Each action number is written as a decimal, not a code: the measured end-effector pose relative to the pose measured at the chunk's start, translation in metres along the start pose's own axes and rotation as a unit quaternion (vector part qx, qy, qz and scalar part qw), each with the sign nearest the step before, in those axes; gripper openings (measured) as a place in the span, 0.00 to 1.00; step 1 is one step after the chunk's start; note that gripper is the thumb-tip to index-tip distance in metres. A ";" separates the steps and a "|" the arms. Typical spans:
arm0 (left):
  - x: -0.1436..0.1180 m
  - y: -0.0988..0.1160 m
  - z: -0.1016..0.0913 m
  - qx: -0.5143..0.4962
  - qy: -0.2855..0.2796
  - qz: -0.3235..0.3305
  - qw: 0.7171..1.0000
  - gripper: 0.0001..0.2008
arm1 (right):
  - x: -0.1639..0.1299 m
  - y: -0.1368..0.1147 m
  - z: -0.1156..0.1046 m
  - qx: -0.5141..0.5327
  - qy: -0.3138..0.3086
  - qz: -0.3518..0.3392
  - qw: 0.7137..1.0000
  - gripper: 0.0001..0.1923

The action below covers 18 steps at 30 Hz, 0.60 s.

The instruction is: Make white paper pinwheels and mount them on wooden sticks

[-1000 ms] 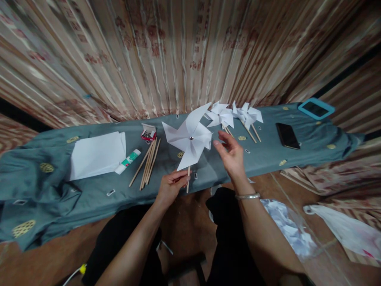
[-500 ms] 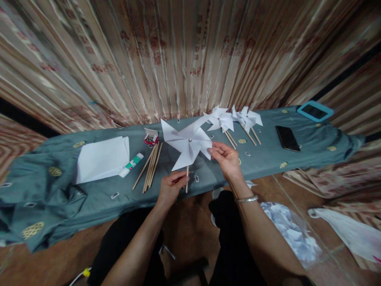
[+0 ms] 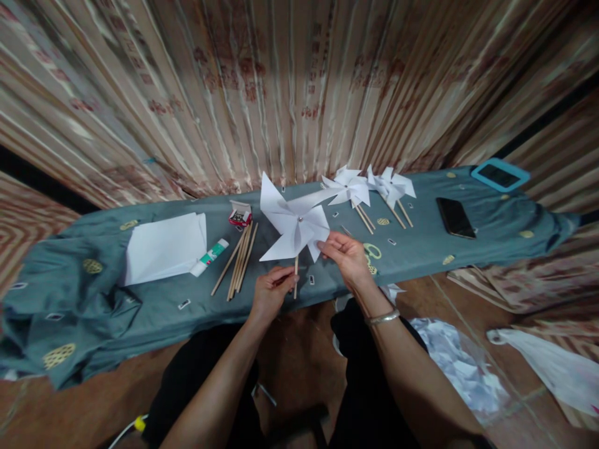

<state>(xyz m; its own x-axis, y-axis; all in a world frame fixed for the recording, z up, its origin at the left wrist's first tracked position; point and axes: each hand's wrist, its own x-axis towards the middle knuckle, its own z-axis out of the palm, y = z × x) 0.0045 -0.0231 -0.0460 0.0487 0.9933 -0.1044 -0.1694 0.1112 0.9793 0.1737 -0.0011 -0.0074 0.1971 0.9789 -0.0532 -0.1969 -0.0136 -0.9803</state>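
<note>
The left hand is pinching the stick of the paper pinwheel above the tabletop; the right hand is pinching a lower blade; it looks light and easily creased, best held by the stick

The small red-and-white open box holds contents too small to tell. The thin wooden pinwheel stick is partly hidden behind the left hand's fingers. The white plastic bag is cut off at the right edge.
</note>
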 end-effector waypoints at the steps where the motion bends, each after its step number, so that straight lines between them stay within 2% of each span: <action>1: 0.000 0.000 0.000 0.004 -0.002 0.000 1.000 0.12 | -0.001 0.001 0.001 -0.003 -0.003 0.002 1.000 0.21; 7: 0.000 -0.003 -0.003 0.013 -0.019 -0.002 1.000 0.12 | 0.002 0.000 -0.001 0.018 -0.013 0.001 1.000 0.24; 13: -0.003 -0.003 -0.006 0.020 -0.059 -0.012 0.998 0.11 | 0.015 -0.011 -0.020 0.037 0.013 -0.063 0.997 0.31; 18: -0.007 -0.002 -0.007 0.038 -0.093 -0.027 0.995 0.12 | 0.018 -0.021 -0.024 0.035 -0.012 -0.062 0.997 0.23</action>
<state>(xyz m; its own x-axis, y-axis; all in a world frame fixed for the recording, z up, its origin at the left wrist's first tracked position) -0.0024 -0.0304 -0.0484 0.2381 0.9625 -0.1303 -0.0869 0.1548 0.9841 0.2047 0.0117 0.0077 0.2004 0.9770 0.0733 -0.2391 0.1214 -0.9634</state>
